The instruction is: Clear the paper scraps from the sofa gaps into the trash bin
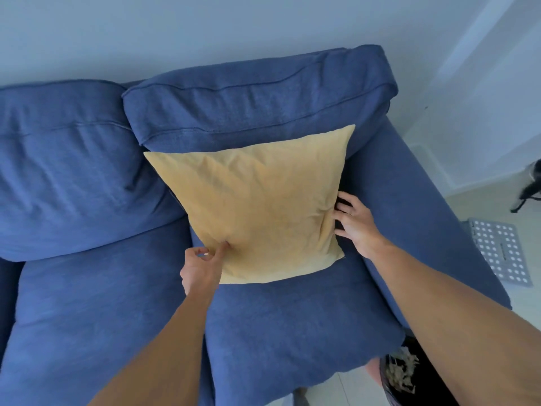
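A yellow throw pillow (257, 206) leans against the back cushion of the blue sofa (102, 303). My left hand (202, 268) pinches the pillow's lower left edge. My right hand (355, 224) rests at the pillow's right edge, its fingers reaching into the dark gap beside the armrest (415, 206). A black-lined trash bin (409, 376) with crumpled paper scraps (402, 369) inside stands on the floor at the sofa's front right corner, partly hidden by my right forearm. No scraps show on the sofa itself.
A white perforated mat (497, 250) lies on the floor right of the armrest. A dark object (530, 186) stands by the right edge. The white wall runs behind the sofa.
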`<move>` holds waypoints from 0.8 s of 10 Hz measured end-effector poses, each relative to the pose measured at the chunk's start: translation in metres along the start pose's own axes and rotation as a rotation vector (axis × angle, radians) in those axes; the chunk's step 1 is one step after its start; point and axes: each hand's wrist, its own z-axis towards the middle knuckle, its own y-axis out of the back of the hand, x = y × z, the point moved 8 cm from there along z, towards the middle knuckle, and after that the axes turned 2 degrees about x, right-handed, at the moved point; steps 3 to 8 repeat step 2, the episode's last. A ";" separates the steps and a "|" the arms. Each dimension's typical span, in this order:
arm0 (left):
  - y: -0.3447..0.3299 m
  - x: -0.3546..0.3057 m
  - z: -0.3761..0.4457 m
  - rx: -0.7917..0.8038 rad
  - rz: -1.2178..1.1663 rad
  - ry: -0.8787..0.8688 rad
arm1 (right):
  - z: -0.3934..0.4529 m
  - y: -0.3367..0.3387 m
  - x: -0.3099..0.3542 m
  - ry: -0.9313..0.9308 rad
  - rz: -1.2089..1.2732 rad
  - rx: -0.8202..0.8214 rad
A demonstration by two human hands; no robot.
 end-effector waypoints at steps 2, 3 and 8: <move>-0.076 -0.012 -0.074 0.364 0.262 -0.246 | -0.052 0.061 0.009 0.061 -0.034 -0.144; -0.076 -0.012 -0.074 0.364 0.262 -0.246 | -0.052 0.061 0.009 0.061 -0.034 -0.144; -0.076 -0.012 -0.074 0.364 0.262 -0.246 | -0.052 0.061 0.009 0.061 -0.034 -0.144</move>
